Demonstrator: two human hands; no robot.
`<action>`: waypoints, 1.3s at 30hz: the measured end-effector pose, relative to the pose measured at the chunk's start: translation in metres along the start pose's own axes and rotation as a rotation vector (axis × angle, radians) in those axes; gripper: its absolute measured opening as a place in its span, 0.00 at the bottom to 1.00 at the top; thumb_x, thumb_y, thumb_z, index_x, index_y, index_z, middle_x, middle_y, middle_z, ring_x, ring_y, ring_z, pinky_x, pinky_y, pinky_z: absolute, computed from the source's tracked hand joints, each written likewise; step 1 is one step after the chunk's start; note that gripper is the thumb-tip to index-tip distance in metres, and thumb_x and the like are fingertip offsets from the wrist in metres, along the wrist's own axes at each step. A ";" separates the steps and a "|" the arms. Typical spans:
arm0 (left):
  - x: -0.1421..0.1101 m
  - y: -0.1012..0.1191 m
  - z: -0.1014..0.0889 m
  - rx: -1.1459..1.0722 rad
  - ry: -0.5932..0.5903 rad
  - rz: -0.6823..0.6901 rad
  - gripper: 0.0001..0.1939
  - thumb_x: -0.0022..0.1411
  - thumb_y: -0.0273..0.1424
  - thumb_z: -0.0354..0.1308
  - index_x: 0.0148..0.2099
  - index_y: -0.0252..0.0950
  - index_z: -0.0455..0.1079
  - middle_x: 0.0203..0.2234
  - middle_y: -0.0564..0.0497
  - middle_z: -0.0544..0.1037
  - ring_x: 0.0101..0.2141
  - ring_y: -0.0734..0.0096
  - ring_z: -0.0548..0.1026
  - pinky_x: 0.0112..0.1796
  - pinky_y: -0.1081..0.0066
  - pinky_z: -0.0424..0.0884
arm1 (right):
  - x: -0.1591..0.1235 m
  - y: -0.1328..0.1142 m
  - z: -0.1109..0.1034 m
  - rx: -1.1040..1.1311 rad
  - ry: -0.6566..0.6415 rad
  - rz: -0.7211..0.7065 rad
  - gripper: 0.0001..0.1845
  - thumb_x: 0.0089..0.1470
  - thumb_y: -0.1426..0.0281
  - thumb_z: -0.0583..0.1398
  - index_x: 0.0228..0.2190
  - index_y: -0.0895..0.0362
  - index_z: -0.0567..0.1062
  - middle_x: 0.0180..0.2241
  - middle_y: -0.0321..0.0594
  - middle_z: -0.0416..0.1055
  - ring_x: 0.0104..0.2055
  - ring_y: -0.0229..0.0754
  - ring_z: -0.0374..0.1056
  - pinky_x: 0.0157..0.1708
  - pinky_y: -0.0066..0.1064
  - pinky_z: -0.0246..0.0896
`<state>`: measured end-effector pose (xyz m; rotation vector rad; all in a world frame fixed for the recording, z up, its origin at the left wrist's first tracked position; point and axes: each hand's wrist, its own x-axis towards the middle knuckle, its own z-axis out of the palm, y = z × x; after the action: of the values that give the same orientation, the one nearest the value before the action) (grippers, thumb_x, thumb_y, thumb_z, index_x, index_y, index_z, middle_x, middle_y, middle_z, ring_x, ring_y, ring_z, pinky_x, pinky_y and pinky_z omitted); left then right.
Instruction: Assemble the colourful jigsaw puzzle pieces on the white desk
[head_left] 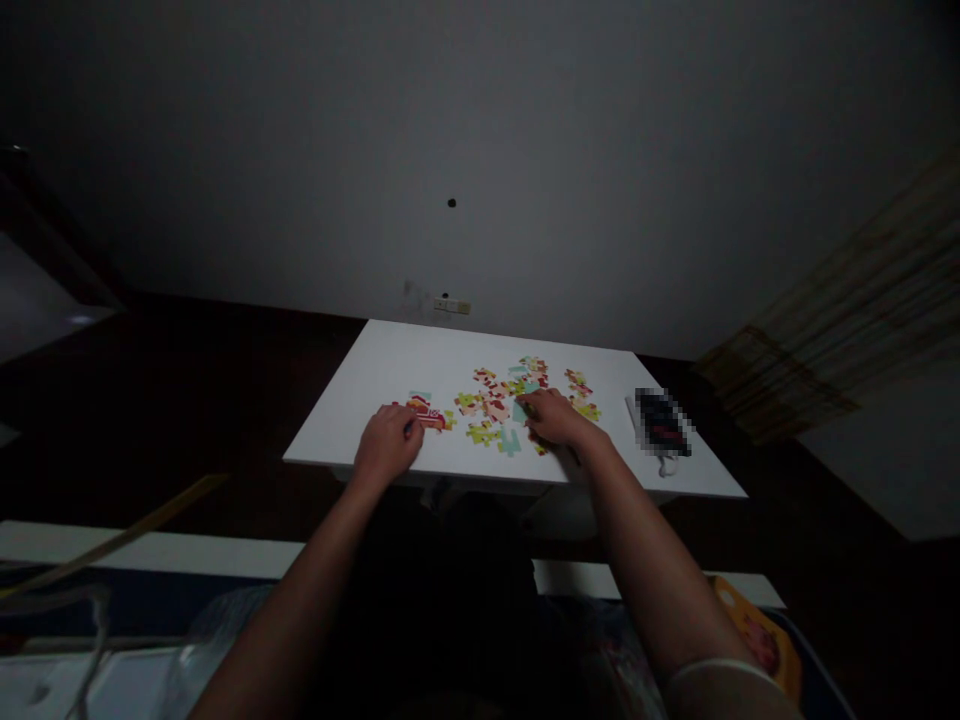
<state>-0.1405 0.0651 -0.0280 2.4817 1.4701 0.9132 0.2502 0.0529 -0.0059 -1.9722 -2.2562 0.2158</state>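
Note:
On the white table (420, 345), a small joined section of jigsaw puzzle (431, 415) in red, yellow and pale blue lies at the left. My left hand (386, 443) rests at its left edge, fingers curled and closed on it. Farther right, loose puzzle pieces (493, 407) in green, pink, red and mint are scattered, some overlapping. My right hand (553, 416) reaches among them with bent fingers, its fingertips closed at a mint puzzle piece (518, 412). The hand hides part of the pieces beneath it.
A dark, pixelated object (662, 422) with a white strap lies at the table's right. More puzzle pieces (581, 393) sit between it and the pile. An orange box (761, 635) is at lower right. The wall (525, 200) with a socket (452, 305) stands behind the table.

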 end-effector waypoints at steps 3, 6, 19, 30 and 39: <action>0.000 0.003 -0.001 -0.001 -0.005 -0.014 0.13 0.72 0.31 0.54 0.43 0.38 0.81 0.43 0.42 0.87 0.47 0.51 0.80 0.54 0.53 0.75 | 0.000 0.003 -0.001 0.017 -0.017 0.063 0.32 0.52 0.72 0.72 0.60 0.52 0.83 0.56 0.55 0.81 0.59 0.62 0.75 0.61 0.49 0.68; 0.000 0.004 -0.002 0.007 -0.014 -0.020 0.13 0.73 0.31 0.54 0.44 0.37 0.82 0.44 0.42 0.87 0.47 0.51 0.80 0.54 0.53 0.75 | -0.004 0.004 -0.004 0.086 -0.007 0.078 0.30 0.52 0.70 0.73 0.57 0.52 0.83 0.52 0.54 0.82 0.54 0.59 0.78 0.58 0.49 0.71; 0.001 0.011 -0.007 0.016 -0.034 -0.069 0.12 0.74 0.29 0.56 0.44 0.37 0.82 0.42 0.42 0.86 0.48 0.53 0.80 0.53 0.58 0.73 | 0.011 -0.062 0.012 0.796 0.374 0.096 0.19 0.55 0.62 0.68 0.48 0.53 0.82 0.38 0.40 0.78 0.37 0.45 0.75 0.40 0.37 0.73; -0.002 0.013 -0.005 0.007 -0.039 -0.170 0.11 0.75 0.33 0.57 0.47 0.39 0.82 0.45 0.43 0.86 0.50 0.55 0.80 0.51 0.62 0.74 | 0.045 -0.120 0.041 0.740 0.334 0.062 0.19 0.55 0.69 0.65 0.49 0.51 0.84 0.42 0.43 0.81 0.42 0.46 0.77 0.51 0.43 0.75; -0.009 0.020 -0.009 0.072 -0.093 -0.234 0.18 0.79 0.38 0.52 0.57 0.42 0.81 0.42 0.43 0.88 0.41 0.54 0.84 0.44 0.61 0.75 | 0.061 -0.141 0.057 0.716 0.379 0.136 0.15 0.60 0.65 0.64 0.48 0.54 0.81 0.44 0.43 0.83 0.38 0.44 0.78 0.46 0.40 0.77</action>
<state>-0.1330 0.0457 -0.0172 2.2990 1.7425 0.7047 0.0940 0.0934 -0.0329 -1.5996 -1.5155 0.5261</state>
